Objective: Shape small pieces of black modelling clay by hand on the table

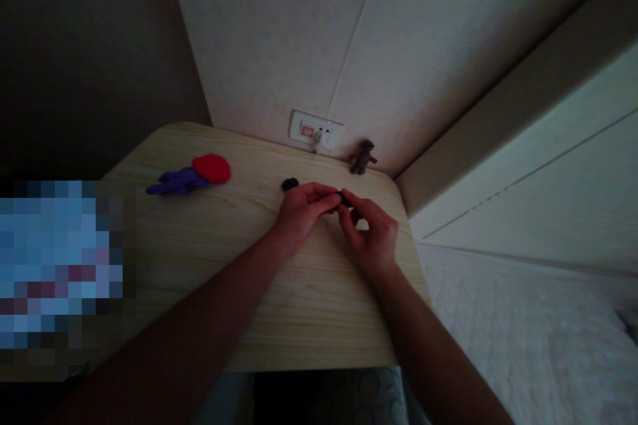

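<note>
Between the fingertips of both hands is a small black piece of what looks like modelling clay (341, 199), mostly hidden by the fingers. My left hand (302, 216) pinches it from the left, thumb on top. From the right, my right hand (373, 232) pinches it between thumb and forefinger. Just beyond the left hand's knuckles lies a black lump (290, 183), probably of the same clay. A small dark brown figure (363, 158) with arms and legs stands upright near the wall, beyond my right hand.
On the left of the wooden table (299, 319) lie a flat red round (212, 169) and a purple branching piece (178, 181), touching. A wall socket (316, 130) with a plug sits behind the table. A white quilted surface (498, 332) is to the right; a blurred-out patch covers the left.
</note>
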### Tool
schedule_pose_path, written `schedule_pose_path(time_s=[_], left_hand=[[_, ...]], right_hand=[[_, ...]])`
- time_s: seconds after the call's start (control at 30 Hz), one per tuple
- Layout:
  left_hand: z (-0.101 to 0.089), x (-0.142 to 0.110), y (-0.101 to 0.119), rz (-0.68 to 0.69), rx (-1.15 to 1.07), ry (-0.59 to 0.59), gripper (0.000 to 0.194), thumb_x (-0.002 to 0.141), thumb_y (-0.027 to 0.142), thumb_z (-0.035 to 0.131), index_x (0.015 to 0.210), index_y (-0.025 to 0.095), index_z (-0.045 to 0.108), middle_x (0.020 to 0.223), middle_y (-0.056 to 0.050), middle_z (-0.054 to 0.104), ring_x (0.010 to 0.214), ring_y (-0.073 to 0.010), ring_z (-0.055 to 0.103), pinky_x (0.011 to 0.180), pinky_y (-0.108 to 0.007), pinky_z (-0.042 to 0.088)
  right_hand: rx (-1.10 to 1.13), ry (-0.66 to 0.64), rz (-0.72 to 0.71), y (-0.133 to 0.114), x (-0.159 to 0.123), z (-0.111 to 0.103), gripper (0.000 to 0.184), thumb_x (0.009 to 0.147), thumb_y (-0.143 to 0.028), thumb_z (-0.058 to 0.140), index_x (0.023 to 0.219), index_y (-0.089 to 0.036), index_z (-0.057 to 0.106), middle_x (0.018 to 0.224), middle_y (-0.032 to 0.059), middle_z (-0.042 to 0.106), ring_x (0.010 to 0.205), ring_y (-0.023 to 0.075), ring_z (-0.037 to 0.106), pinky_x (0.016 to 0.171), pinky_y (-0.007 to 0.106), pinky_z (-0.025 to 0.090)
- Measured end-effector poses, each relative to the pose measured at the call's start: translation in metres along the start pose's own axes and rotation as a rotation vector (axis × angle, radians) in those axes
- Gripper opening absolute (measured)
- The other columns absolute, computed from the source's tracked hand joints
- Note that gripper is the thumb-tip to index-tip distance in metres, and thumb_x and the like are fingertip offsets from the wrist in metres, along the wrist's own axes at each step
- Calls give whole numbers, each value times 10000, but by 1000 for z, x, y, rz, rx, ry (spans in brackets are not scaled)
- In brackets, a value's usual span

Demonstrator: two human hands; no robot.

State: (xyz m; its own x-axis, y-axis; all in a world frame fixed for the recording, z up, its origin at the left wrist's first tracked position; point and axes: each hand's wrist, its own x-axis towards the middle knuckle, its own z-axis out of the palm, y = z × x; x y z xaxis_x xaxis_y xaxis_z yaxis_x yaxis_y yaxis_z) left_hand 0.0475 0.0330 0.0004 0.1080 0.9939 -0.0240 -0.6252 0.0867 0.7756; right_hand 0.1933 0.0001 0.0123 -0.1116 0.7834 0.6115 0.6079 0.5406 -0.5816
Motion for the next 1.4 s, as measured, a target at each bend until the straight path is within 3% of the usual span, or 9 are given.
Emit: schedule_pose_path(time_s=[0.2, 0.37, 0.5, 0.63, 0.83, 0.97, 1.2, 1.3, 1.4], left_hand=[[-1, 2, -2, 32, 7, -49, 301, 620, 279, 919, 839, 150, 757, 835, -49, 783, 787, -165, 713, 825, -334, 526], [-1, 2, -3, 47, -18, -80, 282, 640, 271, 910, 843, 160, 748, 858, -42, 785, 804, -159, 714, 847, -337, 531], [-1, 2, -3, 37, 5, -103, 283, 677, 302, 891, 877, 165, 745, 842, -36, 780, 785, -149, 704, 816, -324, 523], [-1, 3, -3, 50, -3, -106, 284, 660, 291, 903, 863, 167, 747, 860, -33, 781, 803, -146, 705, 827, -317, 524], [0, 2, -3, 9, -2, -40, 299, 628, 299, 913, 838, 150, 762, 836, -55, 780, 792, -160, 712, 821, -323, 528], [-1, 2, -2, 9, 12, -13, 280, 621, 282, 910, 815, 142, 764, 809, -60, 776, 766, -162, 708, 816, -330, 530], [-1, 0, 0, -16, -14, -8, 274, 618, 268, 905, 813, 126, 775, 828, -79, 784, 768, -185, 731, 818, -345, 546], [0, 0, 1, -15, -12, 10, 287, 604, 270, 916, 813, 128, 779, 816, -70, 781, 747, -170, 720, 795, -331, 548], [0, 1, -1, -14, -9, -1, 298, 601, 270, 924, 829, 134, 788, 823, -62, 782, 760, -154, 713, 800, -312, 546]], right_hand=[[435, 52, 323, 8, 1, 5, 359, 828, -345, 800, 1166, -228, 769, 992, 72, 786, 788, 172, 701, 725, 331, 592], [619, 20, 401, 4, 7, 4, 286, 774, -298, 836, 1049, -233, 793, 883, 32, 776, 632, 120, 633, 611, 281, 561], [545, 42, 375, 0, 7, 4, 379, 797, -327, 816, 1159, -232, 758, 874, 31, 749, 596, 101, 584, 544, 252, 514], [541, 7, 386, 0, 5, 3, 338, 808, -343, 806, 1119, -217, 768, 830, 33, 743, 575, 104, 564, 520, 254, 488], [380, 33, 296, 1, 0, 5, 382, 857, -349, 763, 1223, -241, 734, 889, 35, 721, 587, 98, 537, 506, 252, 444], [310, 27, 246, 2, 0, 5, 343, 873, -346, 753, 1192, -220, 749, 902, 45, 739, 586, 100, 545, 514, 258, 455], [-91, -69, -57, -8, 7, -5, 285, 938, -251, 656, 1199, -168, 730, 871, 57, 734, 589, 113, 548, 586, 289, 493], [-59, -59, 5, -9, 4, -3, 280, 947, -283, 649, 1192, -175, 732, 909, 68, 747, 615, 123, 575, 586, 288, 503], [183, 4, 192, -4, 0, 2, 298, 939, -328, 671, 1202, -200, 728, 1019, 84, 773, 708, 143, 661, 611, 286, 531]])
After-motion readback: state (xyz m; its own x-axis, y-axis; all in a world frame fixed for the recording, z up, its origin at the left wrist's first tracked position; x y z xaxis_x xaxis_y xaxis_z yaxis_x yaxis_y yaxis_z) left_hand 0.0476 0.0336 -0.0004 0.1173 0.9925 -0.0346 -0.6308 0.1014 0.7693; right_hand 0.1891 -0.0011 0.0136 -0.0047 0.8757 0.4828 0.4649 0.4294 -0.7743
